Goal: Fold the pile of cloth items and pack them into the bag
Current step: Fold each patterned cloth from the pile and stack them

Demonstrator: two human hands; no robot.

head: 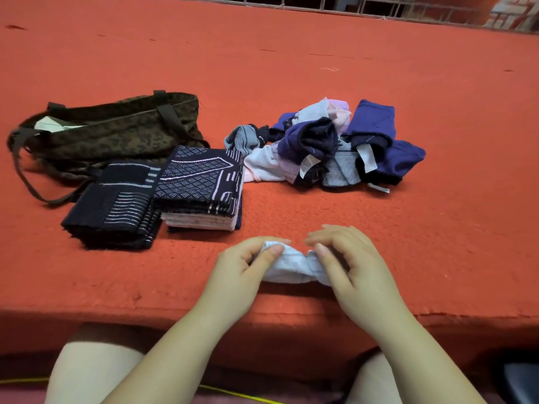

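Note:
A small pale blue-white cloth point(291, 265) lies bunched near the front edge of the red surface. My left hand point(242, 268) pinches its left end between thumb and fingers. My right hand point(347, 260) grips its right end. A loose pile of blue, purple, striped and pink cloths point(329, 144) sits behind, to the right. Two stacks of folded dark patterned cloths point(116, 205) point(201, 185) stand to the left. The camouflage bag point(116, 129) lies open at the far left with something pale inside.
The red carpeted surface point(437, 228) stretches wide to the right and far back. Its front edge point(87, 313) runs just below my hands. A metal railing point(379, 7) lines the far side. A yellow cord point(239, 395) lies on the floor by my knees.

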